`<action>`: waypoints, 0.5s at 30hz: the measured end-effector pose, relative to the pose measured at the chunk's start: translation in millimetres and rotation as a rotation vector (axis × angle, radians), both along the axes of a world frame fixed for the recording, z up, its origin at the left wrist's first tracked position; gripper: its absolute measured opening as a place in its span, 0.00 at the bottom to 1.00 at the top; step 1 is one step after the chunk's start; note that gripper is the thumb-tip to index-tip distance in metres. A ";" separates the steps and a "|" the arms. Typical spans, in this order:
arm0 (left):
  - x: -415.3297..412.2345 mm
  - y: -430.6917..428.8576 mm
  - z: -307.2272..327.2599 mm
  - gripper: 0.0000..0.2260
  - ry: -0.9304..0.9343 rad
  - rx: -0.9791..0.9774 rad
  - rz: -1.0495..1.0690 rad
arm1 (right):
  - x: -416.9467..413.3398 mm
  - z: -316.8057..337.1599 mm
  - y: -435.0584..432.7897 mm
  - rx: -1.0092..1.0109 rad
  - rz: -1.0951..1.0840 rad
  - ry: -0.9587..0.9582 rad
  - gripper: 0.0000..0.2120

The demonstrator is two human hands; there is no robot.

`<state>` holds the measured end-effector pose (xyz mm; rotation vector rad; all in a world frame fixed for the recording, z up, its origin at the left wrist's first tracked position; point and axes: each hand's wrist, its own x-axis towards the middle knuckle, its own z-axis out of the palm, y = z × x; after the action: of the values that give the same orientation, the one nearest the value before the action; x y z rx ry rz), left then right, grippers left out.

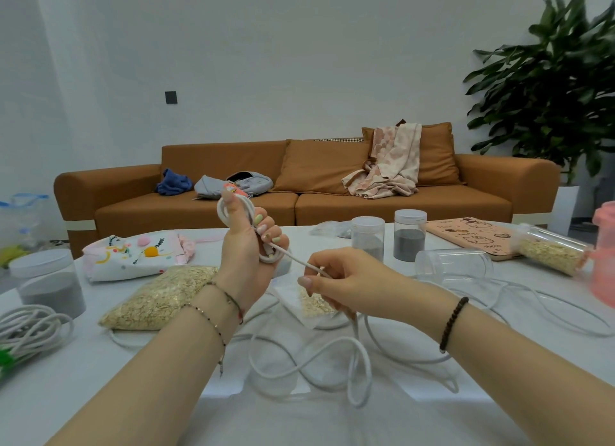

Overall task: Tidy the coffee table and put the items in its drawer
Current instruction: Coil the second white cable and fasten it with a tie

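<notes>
— Loose loops of the white cable (pixel 366 359) sprawl over the coffee table (pixel 299 422), right under the forearms. What are the hands doing with it?

— Winding it up. The left hand (pixel 248 246) is raised, fingers curled round a small coil wrapped about the palm and thumb. The right hand (pixel 349 279) sits just beside it and lower, pinching the strand between thumb and fingers. A short taut stretch runs between the two.

— So both are closed on the same cable?

— Yes, neither is free.

— Which step is that?

— Bundling the cable so it can be stowed, I'd say. Much of it lies slack on the table, so the coil looks far from done.

— What does the next move call for?

— Probably the right hand carries the strand round the left for another turn, letting slack slide through its pinch. The loops mustn't snag on the bag of oats (pixel 156 299) or the clear jar (pixel 452 266) lying on its side.

— And the drawer?

— Not in view. A printed pouch (pixel 126 259), jars of grey powder (pixel 409 242) and another cable bundle (pixel 30 325) at the left edge also sit on the table, so the tidying seems at an early stage.
</notes>
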<state>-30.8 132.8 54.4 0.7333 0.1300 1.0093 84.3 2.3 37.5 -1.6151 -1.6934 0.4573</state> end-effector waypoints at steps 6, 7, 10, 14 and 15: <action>-10.7 10.3 7.1 0.29 -0.136 -0.152 0.155 | 1.1 3.0 -0.3 -0.033 0.038 0.054 0.09; -13.9 12.7 8.8 0.29 -0.160 -0.178 0.181 | 1.9 3.6 -0.4 -0.045 0.038 0.065 0.10; -21.6 18.7 11.8 0.29 -0.216 -0.235 0.266 | 5.8 6.5 -0.6 -0.069 0.000 0.081 0.12; -17.4 14.5 8.5 0.23 -0.176 -0.219 0.201 | 21.0 8.1 1.9 -0.029 -0.144 0.118 0.14; -15.0 12.4 7.8 0.21 -0.142 -0.202 0.147 | 25.3 8.0 2.3 -0.017 -0.193 0.078 0.14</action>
<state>-45.7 145.1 62.2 0.4717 0.1620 1.1663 109.6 4.5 45.5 -1.7304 -1.4636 0.4330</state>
